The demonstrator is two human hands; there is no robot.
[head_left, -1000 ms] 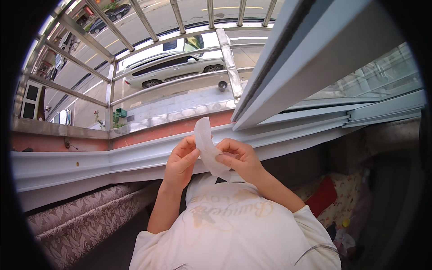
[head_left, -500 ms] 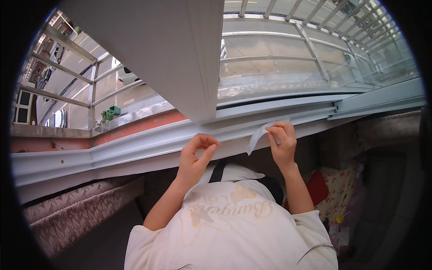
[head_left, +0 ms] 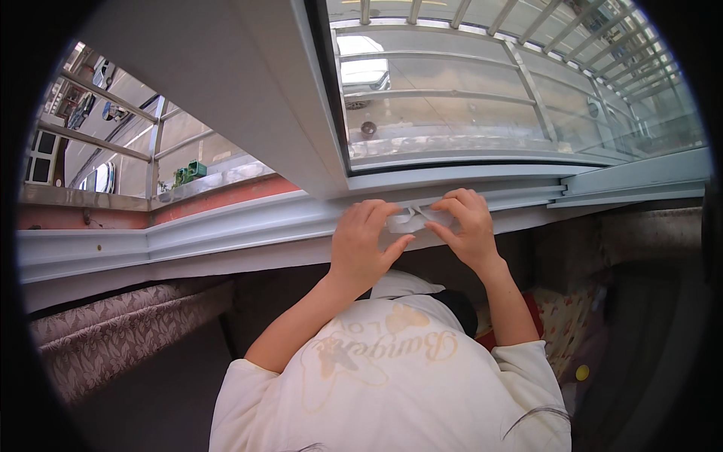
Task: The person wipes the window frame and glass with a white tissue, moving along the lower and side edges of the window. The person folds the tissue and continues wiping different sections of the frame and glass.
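A thin whitish strip [head_left: 407,222], crumpled and partly see-through, is spread between my two hands just above the window sill. My right hand [head_left: 468,226] has its right end between thumb and fingers. At the left end, the fingers of my left hand [head_left: 364,239] are bent onto the strip, with the thumb stretched out below; part of the grip is hidden. Both hands are over the inner edge of the white window track [head_left: 248,218], beneath the lower corner of the pale sash frame [head_left: 301,143].
Metal guard rails [head_left: 452,94] stand outside the glass, with a street and parked cars beyond. A green planter [head_left: 194,170] sits on the outer ledge at left. Patterned fabric [head_left: 135,324] lies below the sill at left, and a yellow round item [head_left: 581,372] is low at right.
My left hand has moved right and up to the strip, which hung from my right hand alone before. The strip now lies across both hands. The view has shifted slightly.
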